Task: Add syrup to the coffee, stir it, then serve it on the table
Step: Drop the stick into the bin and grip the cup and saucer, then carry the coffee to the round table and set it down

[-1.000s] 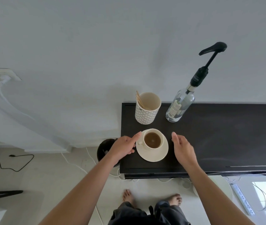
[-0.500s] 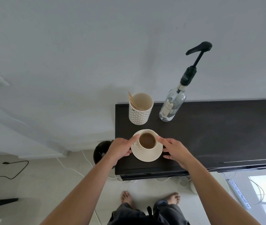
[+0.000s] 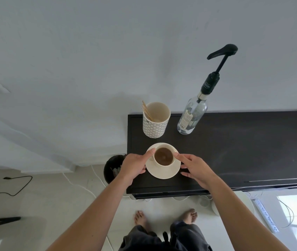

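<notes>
While the cream ceramic cup of brown coffee [image 3: 163, 157] is sitting on its round cream saucer [image 3: 164, 172] near the front left corner of the dark wooden table [image 3: 234, 151], we are bracketing it with both hands. Our left hand [image 3: 134, 165] is lying at the saucer's left edge, thumb stretched up to the cup's rim, fingers loosely spread; whether they are curling under the saucer we cannot tell. Our right hand [image 3: 197, 170] is lying at the saucer's right edge, index finger reaching to the cup's right side, the other fingers fanned apart just beside the saucer rim. Neither hand is clearly gripping yet.

The cup is lying directly between the two hands, both about equally near, so we are judging that a two-handed lift of the saucer is coming, kept level so the coffee is not slopping. Behind it, well apart, the clear glass syrup bottle with black pump [image 3: 193, 116] and the patterned white holder of wooden stir sticks [image 3: 155, 122] are standing against the wall.
</notes>
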### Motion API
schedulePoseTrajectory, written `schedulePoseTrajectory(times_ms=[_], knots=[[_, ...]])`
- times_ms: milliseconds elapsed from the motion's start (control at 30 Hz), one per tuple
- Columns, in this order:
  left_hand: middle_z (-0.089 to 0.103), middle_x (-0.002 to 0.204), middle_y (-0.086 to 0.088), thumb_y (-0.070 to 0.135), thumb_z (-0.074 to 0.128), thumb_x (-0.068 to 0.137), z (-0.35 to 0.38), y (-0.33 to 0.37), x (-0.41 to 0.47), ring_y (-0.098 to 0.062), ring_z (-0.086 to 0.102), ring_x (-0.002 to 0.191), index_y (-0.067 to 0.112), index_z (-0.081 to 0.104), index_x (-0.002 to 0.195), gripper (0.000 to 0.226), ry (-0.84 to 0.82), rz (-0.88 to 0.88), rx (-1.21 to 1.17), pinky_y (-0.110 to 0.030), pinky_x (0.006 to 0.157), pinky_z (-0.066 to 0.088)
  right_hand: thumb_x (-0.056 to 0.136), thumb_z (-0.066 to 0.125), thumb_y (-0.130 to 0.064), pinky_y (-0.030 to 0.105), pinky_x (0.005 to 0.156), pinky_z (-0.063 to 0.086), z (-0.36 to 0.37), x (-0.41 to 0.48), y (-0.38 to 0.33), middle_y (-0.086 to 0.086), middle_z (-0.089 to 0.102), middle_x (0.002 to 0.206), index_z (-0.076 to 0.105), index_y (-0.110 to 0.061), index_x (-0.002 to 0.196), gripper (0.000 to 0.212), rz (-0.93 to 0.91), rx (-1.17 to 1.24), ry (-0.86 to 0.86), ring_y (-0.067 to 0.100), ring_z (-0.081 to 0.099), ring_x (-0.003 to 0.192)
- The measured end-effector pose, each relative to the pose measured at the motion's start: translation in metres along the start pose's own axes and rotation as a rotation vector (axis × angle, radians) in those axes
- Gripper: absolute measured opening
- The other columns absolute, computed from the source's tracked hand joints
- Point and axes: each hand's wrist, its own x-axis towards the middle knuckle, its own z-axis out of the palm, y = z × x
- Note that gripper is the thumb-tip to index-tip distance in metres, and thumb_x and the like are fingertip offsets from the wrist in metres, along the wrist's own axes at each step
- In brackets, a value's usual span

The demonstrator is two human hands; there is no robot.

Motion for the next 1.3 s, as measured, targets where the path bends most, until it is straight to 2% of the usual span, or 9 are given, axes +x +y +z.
schedulePoseTrajectory(times_ms=[233,433,600,767,867,1000,1100,1200,1300], knots=[[0.084,0.113,-0.011,0.077,0.087,0.079,0.006,-0.009,0.003,-0.023,0.079,0.114,0.007,0.083,0.109,0.077,-0.003,-0.041,-0.140,-0.045,0.100,0.070,0.086,0.083,-0.070,0.051,0.114,0.058,-0.002,0.001,-0.002,0.000,0.078,0.130,0.072,-0.024,0.137,0.069,-0.009,0.046,-0.032,0.019,0.069,0.125],[0.086,0.113,-0.007,0.079,0.089,0.074,0.010,-0.016,0.000,-0.022,0.079,0.118,0.009,0.085,0.109,0.078,0.028,-0.051,-0.243,-0.046,0.101,0.070,0.090,0.082,-0.064,0.049,0.116,0.056,-0.005,0.003,-0.012,0.000,0.079,0.130,0.070,-0.020,0.140,0.068,-0.047,0.028,-0.104,0.019,0.070,0.126],[0.088,0.111,-0.006,0.073,0.089,0.080,0.011,-0.016,-0.016,-0.022,0.080,0.117,0.008,0.085,0.109,0.071,0.084,-0.070,-0.313,-0.044,0.101,0.070,0.094,0.082,-0.057,0.045,0.112,0.058,-0.006,0.003,-0.027,0.003,0.079,0.128,0.067,-0.017,0.136,0.060,-0.088,-0.011,-0.183,0.018,0.073,0.122],[0.087,0.114,-0.009,0.075,0.089,0.080,0.010,-0.019,-0.034,-0.024,0.079,0.119,0.005,0.082,0.115,0.079,0.174,-0.064,-0.375,-0.046,0.104,0.068,0.087,0.087,-0.059,0.049,0.112,0.060,-0.003,0.008,-0.044,0.004,0.078,0.132,0.063,-0.017,0.137,0.069,-0.106,-0.050,-0.274,0.020,0.075,0.124],[0.086,0.115,-0.013,0.075,0.088,0.080,0.008,-0.018,-0.051,-0.025,0.080,0.118,0.001,0.079,0.119,0.084,0.237,-0.050,-0.408,-0.046,0.106,0.067,0.088,0.088,-0.055,0.047,0.108,0.063,0.000,0.009,-0.056,0.005,0.077,0.134,0.062,-0.017,0.138,0.068,-0.109,-0.073,-0.355,0.022,0.076,0.122],[0.088,0.111,-0.009,0.070,0.086,0.086,0.005,-0.023,-0.074,-0.025,0.081,0.115,0.008,0.082,0.115,0.068,0.318,-0.037,-0.488,-0.038,0.098,0.068,0.087,0.087,-0.056,0.040,0.097,0.068,0.012,0.008,-0.069,0.006,0.076,0.134,0.061,-0.015,0.137,0.069,-0.130,-0.150,-0.462,0.022,0.078,0.121],[0.089,0.107,-0.007,0.075,0.086,0.081,0.003,-0.032,-0.090,-0.025,0.083,0.115,0.007,0.085,0.114,0.076,0.384,-0.034,-0.549,-0.040,0.102,0.068,0.087,0.088,-0.055,0.041,0.097,0.068,0.025,0.006,-0.075,0.007,0.077,0.133,0.061,-0.014,0.138,0.070,-0.126,-0.211,-0.534,0.022,0.078,0.120],[0.089,0.104,-0.010,0.071,0.083,0.086,-0.001,-0.043,-0.107,-0.027,0.085,0.110,-0.004,0.084,0.116,0.081,0.468,-0.035,-0.597,-0.033,0.094,0.068,0.093,0.085,-0.050,0.041,0.096,0.068,0.042,0.003,-0.081,0.008,0.078,0.131,0.061,-0.013,0.136,0.062,-0.130,-0.272,-0.601,0.023,0.079,0.118],[0.088,0.104,-0.017,0.080,0.084,0.078,-0.005,-0.057,-0.124,-0.033,0.085,0.108,-0.008,0.082,0.116,0.096,0.547,-0.035,-0.640,-0.035,0.089,0.068,0.088,0.087,-0.054,0.045,0.101,0.067,0.063,0.000,-0.083,0.010,0.078,0.131,0.061,-0.013,0.135,0.068,-0.150,-0.337,-0.670,0.024,0.079,0.119]])
